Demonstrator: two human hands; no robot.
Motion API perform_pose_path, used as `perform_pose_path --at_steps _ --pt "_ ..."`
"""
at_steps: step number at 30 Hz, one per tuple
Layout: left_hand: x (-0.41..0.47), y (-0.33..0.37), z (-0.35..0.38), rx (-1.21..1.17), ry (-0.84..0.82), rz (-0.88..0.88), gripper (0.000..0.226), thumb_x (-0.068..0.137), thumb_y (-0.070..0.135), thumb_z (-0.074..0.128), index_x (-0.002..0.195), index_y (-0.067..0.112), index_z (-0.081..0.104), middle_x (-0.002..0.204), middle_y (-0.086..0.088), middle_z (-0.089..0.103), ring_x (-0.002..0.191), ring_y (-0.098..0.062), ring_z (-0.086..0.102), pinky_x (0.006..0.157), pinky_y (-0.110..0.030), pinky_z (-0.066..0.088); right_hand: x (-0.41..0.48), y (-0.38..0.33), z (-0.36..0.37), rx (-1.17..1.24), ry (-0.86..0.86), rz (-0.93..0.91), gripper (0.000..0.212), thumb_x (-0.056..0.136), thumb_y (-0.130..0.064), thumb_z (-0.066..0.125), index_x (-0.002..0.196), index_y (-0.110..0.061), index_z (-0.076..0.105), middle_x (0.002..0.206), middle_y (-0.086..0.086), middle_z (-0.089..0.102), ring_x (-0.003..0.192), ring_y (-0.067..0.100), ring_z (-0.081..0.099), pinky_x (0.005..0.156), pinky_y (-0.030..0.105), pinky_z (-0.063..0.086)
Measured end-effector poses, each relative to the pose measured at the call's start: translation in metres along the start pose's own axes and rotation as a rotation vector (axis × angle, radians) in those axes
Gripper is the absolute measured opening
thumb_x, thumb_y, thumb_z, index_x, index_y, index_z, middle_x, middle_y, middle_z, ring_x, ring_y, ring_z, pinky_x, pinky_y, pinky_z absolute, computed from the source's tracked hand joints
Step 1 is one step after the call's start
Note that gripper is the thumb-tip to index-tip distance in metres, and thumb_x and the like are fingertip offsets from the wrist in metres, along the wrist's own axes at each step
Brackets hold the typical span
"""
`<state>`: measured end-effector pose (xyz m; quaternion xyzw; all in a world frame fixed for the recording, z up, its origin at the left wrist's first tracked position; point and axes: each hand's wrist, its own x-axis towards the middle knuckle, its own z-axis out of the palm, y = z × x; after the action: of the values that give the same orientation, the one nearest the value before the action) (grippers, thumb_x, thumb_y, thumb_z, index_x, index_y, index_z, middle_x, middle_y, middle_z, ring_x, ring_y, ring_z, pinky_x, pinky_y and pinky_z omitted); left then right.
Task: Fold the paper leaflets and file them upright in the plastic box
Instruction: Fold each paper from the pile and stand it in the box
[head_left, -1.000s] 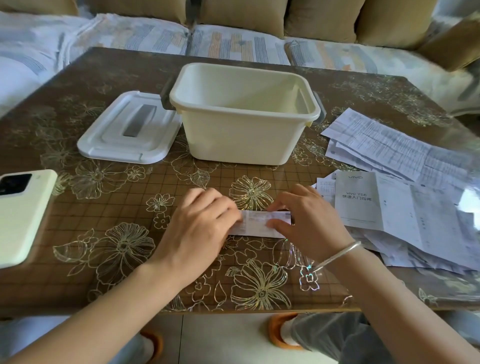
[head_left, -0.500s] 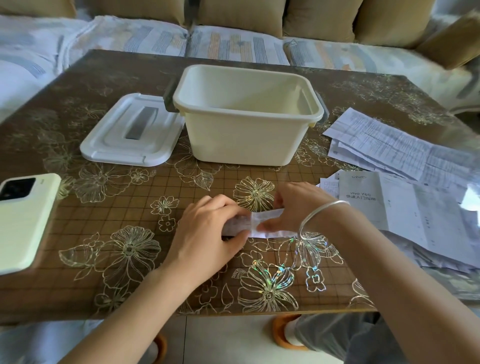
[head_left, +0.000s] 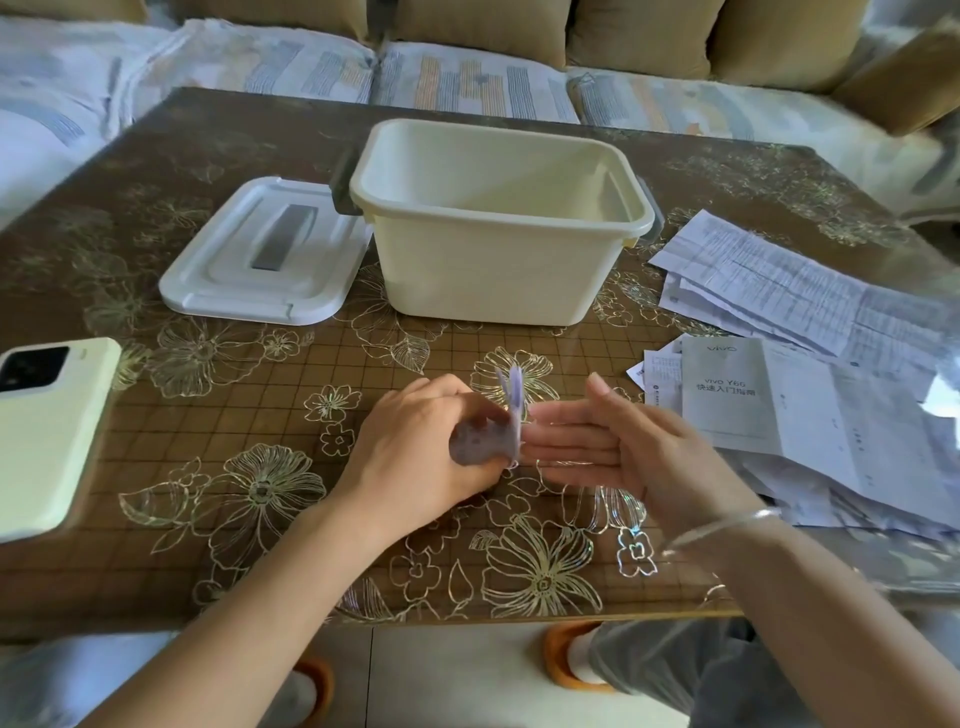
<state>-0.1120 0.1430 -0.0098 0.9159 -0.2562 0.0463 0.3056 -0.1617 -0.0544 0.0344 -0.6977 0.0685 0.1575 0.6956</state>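
The left hand (head_left: 423, 449) pinches the folded leaflet (head_left: 514, 395) at centre frame, its blurred edge standing roughly upright. The right hand (head_left: 613, 447) lies flat and open just beside it. The plastic box (head_left: 493, 270) sits straight above both hands in frame, open-topped, its long axis running left to right.

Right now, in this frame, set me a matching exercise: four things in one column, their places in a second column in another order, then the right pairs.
Things:
1 white lid
2 phone
3 folded leaflet
4 vivo Y66 guide

Places:
A pinched on edge in the left hand
B on top of the paper pile, right side
C flat beside the plastic box, on its left
D at the left edge of the table, camera side up

Pairs: 1-C; 2-D; 3-A; 4-B
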Motion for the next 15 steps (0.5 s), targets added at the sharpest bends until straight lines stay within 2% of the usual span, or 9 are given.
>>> perform_pose_path --at_steps 1,3,4,6,8,10,13,15 --pt "0.001 0.000 0.000 0.011 -0.006 -0.009 0.032 0.073 0.052 0.071 0.099 0.034 0.069 0.095 0.017 0.058 0.087 -0.006 0.051 0.071 -0.021 0.034 -0.005 0.004 0.004 -0.126 -0.011 -0.102 0.046 0.088 -0.043 0.049 0.114 -0.009 0.066 0.105 0.004 0.073 0.095 0.010 0.069 0.084 0.027 0.055" --pt "0.002 -0.003 0.002 0.018 -0.026 -0.025 0.035 0.075 0.056 0.067 0.099 0.030 0.068 0.099 0.013 0.060 0.090 -0.008 0.052 0.073 -0.019 0.034 -0.012 0.013 0.008 -0.531 0.003 -0.373 0.030 0.096 -0.030 0.052 0.121 -0.018 0.064 0.113 -0.008 0.069 0.093 -0.008 0.064 0.081 0.013 0.051" --pt "0.002 -0.004 0.002 0.011 -0.037 -0.029 0.040 0.074 0.058 0.063 0.101 0.028 0.068 0.101 0.012 0.062 0.092 -0.009 0.053 0.075 -0.022 0.037 -0.012 0.018 0.009 -0.699 0.012 -0.498 0.030 0.097 -0.025 0.052 0.124 -0.020 0.063 0.120 -0.010 0.066 0.101 -0.010 0.061 0.086 0.012 0.048" --pt "0.001 -0.008 -0.001 -0.028 -0.064 -0.043 0.047 0.075 0.059 0.062 0.108 0.027 0.069 0.109 0.012 0.064 0.097 -0.006 0.056 0.081 -0.023 0.041 -0.007 0.030 0.010 -0.882 -0.023 -0.641 0.037 0.094 -0.022 0.049 0.129 -0.018 0.059 0.131 -0.010 0.058 0.123 -0.004 0.050 0.103 0.022 0.042" --pt "0.000 -0.007 -0.004 -0.112 -0.064 -0.067 0.043 0.076 0.046 0.072 0.112 0.022 0.070 0.112 0.009 0.065 0.100 -0.005 0.058 0.084 -0.021 0.046 -0.001 0.040 0.012 -0.983 -0.054 -0.711 0.041 0.093 -0.018 0.048 0.133 -0.015 0.056 0.139 -0.006 0.052 0.132 0.002 0.042 0.109 0.032 0.038" --pt "-0.002 -0.006 -0.006 -0.147 -0.045 -0.086 0.041 0.077 0.033 0.075 0.114 0.018 0.069 0.112 0.008 0.065 0.101 -0.006 0.059 0.086 -0.022 0.048 0.002 0.044 0.012 -1.064 -0.065 -0.745 0.043 0.092 -0.014 0.051 0.134 -0.014 0.054 0.141 -0.005 0.049 0.135 0.004 0.039 0.110 0.037 0.037" --pt "-0.007 -0.007 -0.010 -0.227 -0.060 -0.111 0.061 0.076 0.028 0.078 0.133 0.029 0.055 0.114 0.019 0.061 0.103 0.004 0.057 0.082 -0.006 0.042 0.003 0.044 0.010 -1.115 -0.081 -0.743 0.045 0.091 -0.012 0.051 0.136 -0.016 0.052 0.141 -0.007 0.050 0.135 0.002 0.036 0.110 0.038 0.036" --pt "-0.010 -0.013 -0.016 -0.292 -0.094 -0.135 0.068 0.076 0.031 0.079 0.136 0.038 0.047 0.114 0.024 0.058 0.102 0.008 0.056 0.083 -0.004 0.043 0.003 0.043 0.009 -1.120 -0.085 -0.742 0.046 0.091 -0.011 0.051 0.136 -0.018 0.052 0.141 -0.009 0.049 0.135 0.000 0.036 0.111 0.037 0.036"
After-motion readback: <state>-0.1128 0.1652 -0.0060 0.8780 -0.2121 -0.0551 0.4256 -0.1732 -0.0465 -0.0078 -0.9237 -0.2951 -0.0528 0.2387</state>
